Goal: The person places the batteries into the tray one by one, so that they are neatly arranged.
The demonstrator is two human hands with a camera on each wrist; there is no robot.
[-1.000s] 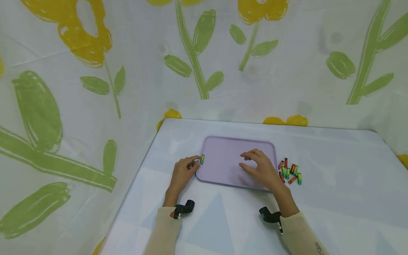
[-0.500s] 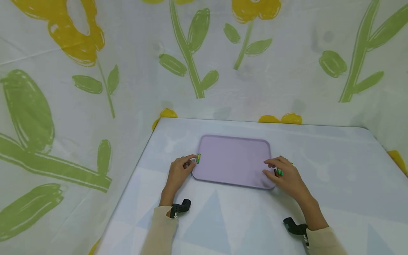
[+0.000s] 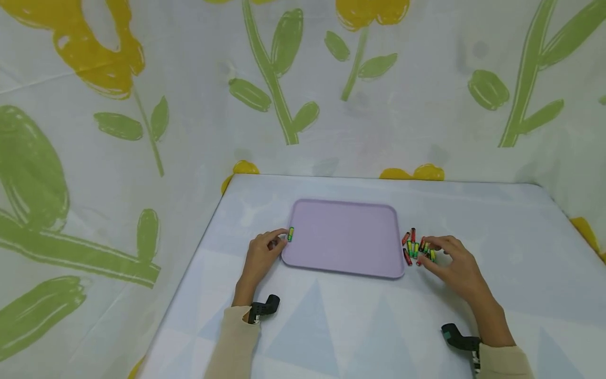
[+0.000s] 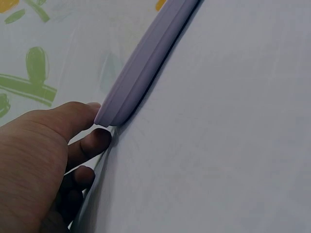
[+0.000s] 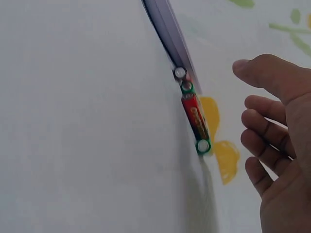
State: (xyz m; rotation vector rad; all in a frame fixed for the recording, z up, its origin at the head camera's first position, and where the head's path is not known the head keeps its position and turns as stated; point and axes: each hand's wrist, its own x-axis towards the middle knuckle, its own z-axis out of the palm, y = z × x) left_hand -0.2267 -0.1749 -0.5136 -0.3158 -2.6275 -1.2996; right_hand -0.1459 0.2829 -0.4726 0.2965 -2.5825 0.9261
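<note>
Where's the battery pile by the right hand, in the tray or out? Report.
Out: in the head view the battery pile lies on the table beside the tray.

Sleeves (image 3: 232,337) are beige — wrist cameras (image 3: 458,338) black.

Tray (image 3: 341,239) centre: passable | left edge: battery (image 3: 291,235), left grip (image 3: 259,257) | beyond right: batteries (image 3: 415,249), right grip (image 3: 458,267)

Red and green batteries (image 3: 416,250) lie jumbled just right of the lilac tray (image 3: 343,237), one green-yellow battery (image 3: 291,235) at its left rim.
</note>
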